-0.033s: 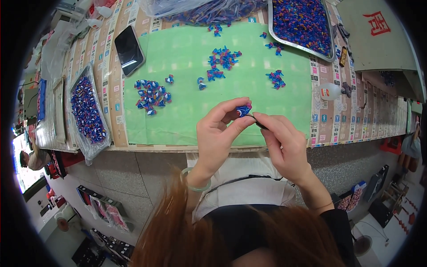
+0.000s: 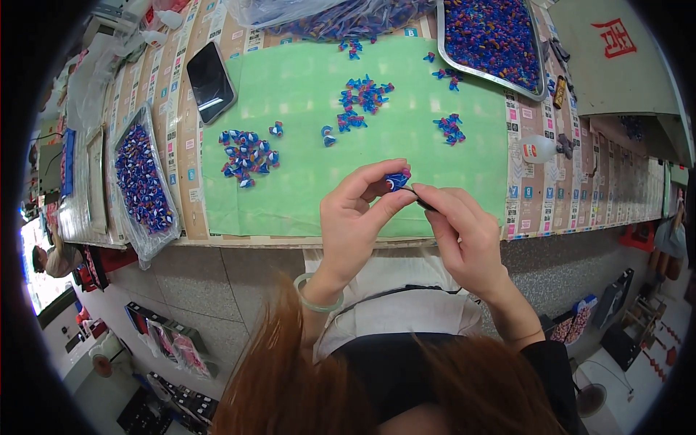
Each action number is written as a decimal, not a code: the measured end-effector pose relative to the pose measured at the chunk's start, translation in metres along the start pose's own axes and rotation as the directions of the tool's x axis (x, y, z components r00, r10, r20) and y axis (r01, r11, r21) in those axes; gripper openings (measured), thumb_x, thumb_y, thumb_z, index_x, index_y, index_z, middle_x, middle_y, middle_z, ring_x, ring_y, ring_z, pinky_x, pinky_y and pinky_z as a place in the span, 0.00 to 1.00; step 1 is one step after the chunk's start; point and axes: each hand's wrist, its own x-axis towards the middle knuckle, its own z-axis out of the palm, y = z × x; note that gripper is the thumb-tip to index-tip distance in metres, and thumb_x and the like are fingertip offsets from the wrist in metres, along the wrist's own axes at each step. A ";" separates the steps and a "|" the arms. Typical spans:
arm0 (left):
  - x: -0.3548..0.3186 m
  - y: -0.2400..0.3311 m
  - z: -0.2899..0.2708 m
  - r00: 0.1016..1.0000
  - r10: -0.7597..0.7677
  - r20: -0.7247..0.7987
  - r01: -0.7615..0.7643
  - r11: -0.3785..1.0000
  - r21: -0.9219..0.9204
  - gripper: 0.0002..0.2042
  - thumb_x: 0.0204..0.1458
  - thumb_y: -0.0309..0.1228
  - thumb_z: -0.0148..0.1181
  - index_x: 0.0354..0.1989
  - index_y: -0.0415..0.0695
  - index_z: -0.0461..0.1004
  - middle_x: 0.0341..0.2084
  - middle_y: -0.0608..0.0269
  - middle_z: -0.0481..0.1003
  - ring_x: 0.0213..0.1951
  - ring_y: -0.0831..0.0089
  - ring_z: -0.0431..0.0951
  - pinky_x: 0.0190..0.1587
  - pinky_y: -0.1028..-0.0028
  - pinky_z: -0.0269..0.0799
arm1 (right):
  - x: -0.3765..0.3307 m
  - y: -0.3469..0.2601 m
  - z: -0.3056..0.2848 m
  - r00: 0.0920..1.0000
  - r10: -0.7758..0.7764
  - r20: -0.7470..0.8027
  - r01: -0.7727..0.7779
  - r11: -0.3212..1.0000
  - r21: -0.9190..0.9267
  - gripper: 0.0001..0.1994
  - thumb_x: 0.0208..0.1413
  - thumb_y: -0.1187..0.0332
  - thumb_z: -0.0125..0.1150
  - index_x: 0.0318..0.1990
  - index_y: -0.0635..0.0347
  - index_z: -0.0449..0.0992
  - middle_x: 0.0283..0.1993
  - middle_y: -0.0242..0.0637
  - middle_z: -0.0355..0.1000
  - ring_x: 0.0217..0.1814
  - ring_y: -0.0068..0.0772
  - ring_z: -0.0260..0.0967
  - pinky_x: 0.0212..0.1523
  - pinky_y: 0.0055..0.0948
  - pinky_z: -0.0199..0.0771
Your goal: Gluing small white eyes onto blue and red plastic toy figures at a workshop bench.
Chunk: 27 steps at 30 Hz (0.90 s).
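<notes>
Over the near part of the green sheet (image 2: 290, 203), my left hand (image 2: 355, 210) pinches a small blue plastic piece (image 2: 396, 180) with white and pinkish-red parts. A thin dark tool (image 2: 425, 204) is in the closed fingers of my right hand (image 2: 467, 232). The tool's tip meets the piece near my left thumb; its exact kind is too small to make out. Ahead lie a loose cluster of blue and red pieces (image 2: 366, 94) and one white-marked piece (image 2: 328, 136). Farther left is a pile of white-marked blue pieces (image 2: 249, 156).
A metal tray (image 2: 493, 75) of small coloured pieces stands at the far right, near a white bottle (image 2: 538, 149). At left are a phone (image 2: 211, 82) and a plastic-wrapped tray (image 2: 174, 221) of blue pieces. A clear bag (image 2: 254, 13) lies at the back.
</notes>
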 end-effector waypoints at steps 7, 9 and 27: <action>0.001 -0.009 0.003 0.992 0.109 -0.069 -0.104 0.992 0.077 0.13 0.40 0.18 0.58 0.37 0.36 0.70 0.31 0.62 0.71 0.32 0.80 0.70 0.36 0.81 0.66 | -0.001 -0.004 0.009 0.995 0.034 -0.092 -0.038 0.999 -0.038 0.16 0.43 0.84 0.48 0.42 0.64 0.68 0.32 0.43 0.68 0.28 0.32 0.67 0.26 0.22 0.65; 0.001 -0.007 0.003 0.990 0.114 -0.079 -0.108 0.991 0.077 0.12 0.40 0.18 0.57 0.37 0.36 0.70 0.31 0.62 0.71 0.32 0.79 0.70 0.36 0.81 0.66 | 0.000 -0.003 0.008 0.995 0.033 -0.099 -0.036 0.999 -0.035 0.16 0.43 0.85 0.48 0.42 0.64 0.68 0.32 0.43 0.68 0.28 0.32 0.67 0.26 0.22 0.65; 0.002 -0.008 0.002 0.993 0.121 -0.004 -0.120 0.989 0.087 0.12 0.43 0.17 0.54 0.39 0.35 0.68 0.33 0.60 0.72 0.34 0.80 0.71 0.38 0.82 0.68 | -0.002 0.002 0.006 0.998 0.002 -0.067 -0.003 1.000 -0.018 0.15 0.45 0.84 0.47 0.43 0.65 0.67 0.31 0.39 0.67 0.26 0.25 0.64 0.25 0.17 0.62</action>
